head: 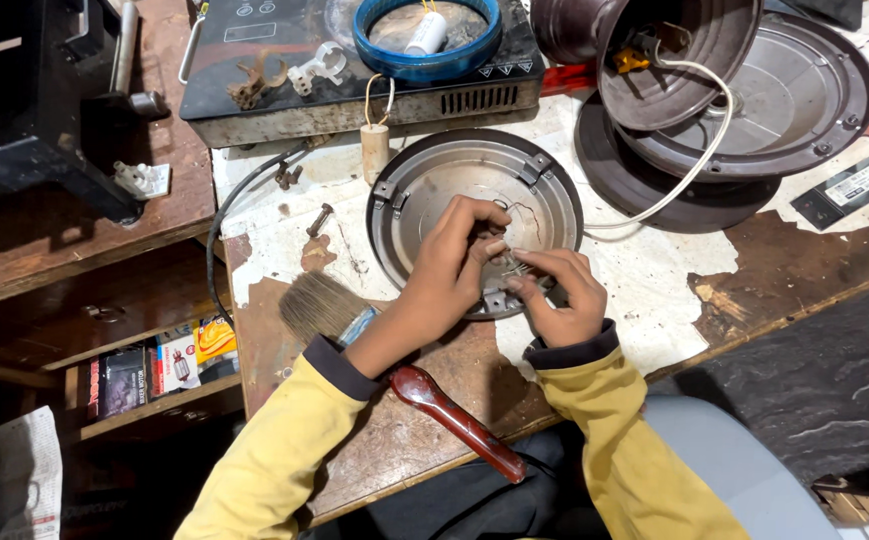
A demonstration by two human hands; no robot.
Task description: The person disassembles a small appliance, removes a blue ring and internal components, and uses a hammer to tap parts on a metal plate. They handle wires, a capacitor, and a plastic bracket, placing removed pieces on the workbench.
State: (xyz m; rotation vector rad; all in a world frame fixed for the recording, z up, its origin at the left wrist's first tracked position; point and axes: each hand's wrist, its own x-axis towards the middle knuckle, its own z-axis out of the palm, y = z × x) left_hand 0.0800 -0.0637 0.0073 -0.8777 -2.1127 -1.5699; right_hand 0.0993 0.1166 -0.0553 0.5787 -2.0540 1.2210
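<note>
Bending over the worn worktop (654, 300), the person has both hands meeting above a round grey metal plate (434, 185) that lies flat near the middle. The left hand (449, 265) curls down from the near-left side, its fingers closed in a pinching grip on a small metal part (510, 264) at the plate's near edge. The right hand (559, 295) comes in from the near-right, thumb and forefinger also nipped on that same small part, so the piece sits right between the two sets of fingertips. What exactly the part is, I cannot tell. A paintbrush (319, 305) with a red handle lies under the left forearm. Behind the plate sits a black induction cooktop (284, 70), and to the right a stack of dark round pans (754, 100) with a white cable (684, 170).
</note>
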